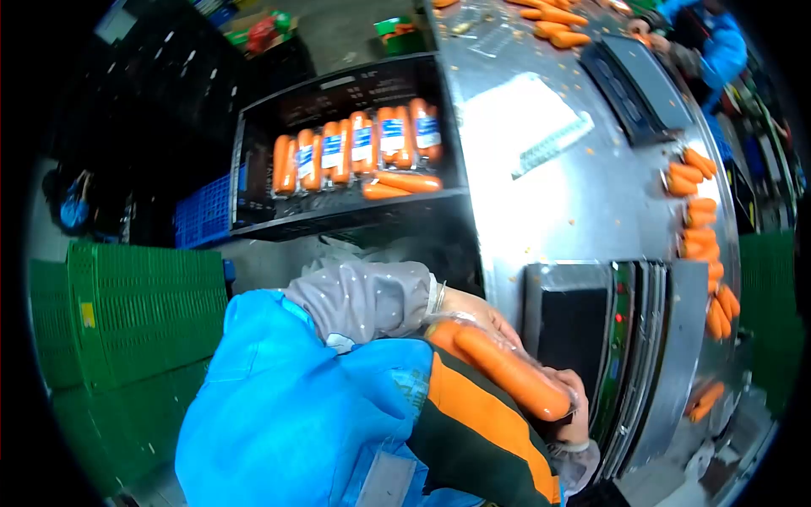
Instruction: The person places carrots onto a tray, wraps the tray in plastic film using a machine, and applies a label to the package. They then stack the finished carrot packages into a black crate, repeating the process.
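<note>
1. The left hand point(477, 311) and right hand point(578, 412) are each clamped on one end of a bag of carrots point(507, 372).
2. The bag is held close to the body, at the edge of the steel bench point(583, 203).
3. A black crate point(253, 169) of packed carrots point(355, 150) stands beyond.

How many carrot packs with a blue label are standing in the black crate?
5, in one row across the black crate, left to right: first, second, third, fourth, fifth. The pack left of them shows no label; others may be hidden.
</note>
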A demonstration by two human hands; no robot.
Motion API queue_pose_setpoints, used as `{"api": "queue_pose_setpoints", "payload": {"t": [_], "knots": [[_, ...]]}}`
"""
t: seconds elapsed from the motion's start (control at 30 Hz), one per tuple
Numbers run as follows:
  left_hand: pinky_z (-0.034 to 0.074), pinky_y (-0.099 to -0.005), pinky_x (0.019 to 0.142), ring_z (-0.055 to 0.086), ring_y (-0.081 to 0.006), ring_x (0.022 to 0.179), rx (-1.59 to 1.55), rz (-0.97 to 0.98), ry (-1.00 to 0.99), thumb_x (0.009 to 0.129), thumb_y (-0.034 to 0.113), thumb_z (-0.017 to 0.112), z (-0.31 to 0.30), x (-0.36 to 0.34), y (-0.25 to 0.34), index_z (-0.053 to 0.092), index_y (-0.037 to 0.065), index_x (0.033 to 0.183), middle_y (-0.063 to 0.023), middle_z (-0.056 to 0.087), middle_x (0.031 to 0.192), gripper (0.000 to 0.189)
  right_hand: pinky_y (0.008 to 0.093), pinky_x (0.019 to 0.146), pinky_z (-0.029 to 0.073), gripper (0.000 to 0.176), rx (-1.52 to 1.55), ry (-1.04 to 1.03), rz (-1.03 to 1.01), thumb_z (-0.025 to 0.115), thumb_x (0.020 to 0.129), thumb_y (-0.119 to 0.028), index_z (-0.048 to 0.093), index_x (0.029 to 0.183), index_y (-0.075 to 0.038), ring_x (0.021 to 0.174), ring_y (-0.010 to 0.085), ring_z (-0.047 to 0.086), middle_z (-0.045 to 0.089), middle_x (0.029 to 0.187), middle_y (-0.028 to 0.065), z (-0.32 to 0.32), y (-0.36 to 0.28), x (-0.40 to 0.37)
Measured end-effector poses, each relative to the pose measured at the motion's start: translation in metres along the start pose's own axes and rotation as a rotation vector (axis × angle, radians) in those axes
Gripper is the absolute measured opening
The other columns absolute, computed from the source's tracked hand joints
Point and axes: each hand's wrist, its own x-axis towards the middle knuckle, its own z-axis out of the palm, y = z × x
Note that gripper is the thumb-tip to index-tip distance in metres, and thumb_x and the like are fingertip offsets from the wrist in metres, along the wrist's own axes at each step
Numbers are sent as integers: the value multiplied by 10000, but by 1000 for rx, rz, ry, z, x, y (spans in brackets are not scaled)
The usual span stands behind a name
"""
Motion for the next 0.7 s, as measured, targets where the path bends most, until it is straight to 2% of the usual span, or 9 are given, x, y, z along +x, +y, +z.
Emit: {"api": "queue_pose_setpoints", "payload": {"t": [0.07, 0.13, 0.17, 0.23, 0.3, 0.43, 0.5, 0.57, 0.7], "knots": [[462, -276, 887, 573, -158, 1037, 290, 181, 2, 917, 282, 551, -35, -25, 1, 515, -33, 1222, -91, 595, 1156, 440, 357, 945, 402, 844, -117, 138, -101, 845, 557, -457, 486, 1137, 40, 1072, 219, 530, 547, 1149, 144, 10, 8, 22], [487, -286, 830, 598, -182, 968, 257, 82, 75, 885, 362, 584, -45, -72, 50, 532, -48, 1179, -123, 616, 1086, 507, 329, 885, 438, 827, -65, 243, -122, 836, 561, -483, 513, 1100, 55, 973, 181, 561, 572, 1049, 93, 33, -4, 62], [496, -297, 804, 606, -205, 940, 2, -160, 168, 855, 411, 615, -44, -98, 83, 536, -55, 1159, -145, 620, 1055, 562, 313, 848, 460, 806, -121, 206, -129, 813, 594, -489, 512, 1102, 59, 938, 180, 580, 590, 1022, 98, 40, -19, 88], [486, -332, 810, 604, -247, 933, 920, -195, 225, 742, 476, 715, -29, -138, 133, 522, -70, 1150, -169, 620, 1028, 708, 314, 826, 479, 674, -185, 155, -118, 738, 704, -426, 514, 1109, 64, 924, 188, 592, 599, 1033, 123, 72, -53, 152], [472, -350, 832, 601, -243, 958, 1301, -150, 501, 553, 465, 840, -28, -167, 151, 533, -16, 1156, -141, 627, 1037, 830, 283, 784, 486, 426, -160, 98, -45, 632, 786, -183, 515, 1132, 35, 910, 176, 585, 581, 1032, 112, 119, -77, 221], [475, -339, 839, 607, -244, 954, 1064, -198, 806, 497, 375, 867, -109, -285, 143, 552, 45, 1161, -117, 635, 1036, 806, 260, 763, 474, 497, -176, -215, 5, 560, 901, -111, 320, 1332, -55, 950, 138, 539, 538, 1124, 126, 180, -71, 322], [478, -339, 850, 595, -237, 992, 948, -298, 851, 504, 362, 864, -163, -360, 103, 555, 51, 1168, -128, 612, 1090, 795, 248, 732, 483, 461, -257, -164, -56, 547, 901, -92, 351, 1317, -53, 916, 143, 570, 546, 1147, 124, 183, -71, 332], [477, -344, 855, 588, -244, 1006, 892, -441, 926, 517, 352, 860, -202, -415, 60, 518, 58, 1199, -135, 598, 1112, 819, 234, 694, 486, 424, -257, -124, 142, 554, 894, -92, 392, 1284, -54, 859, 143, 600, 556, 1143, 99, 166, -77, 334], [475, -356, 866, 573, -258, 1035, 953, -777, 1198, 541, 334, 853, -250, -442, -21, 443, 72, 1262, -148, 571, 1155, 869, 231, 647, 478, 307, -321, 141, 204, 567, 879, -90, 496, 1175, -54, 773, 127, 609, 613, 1013, 43, 133, -77, 333]]}}
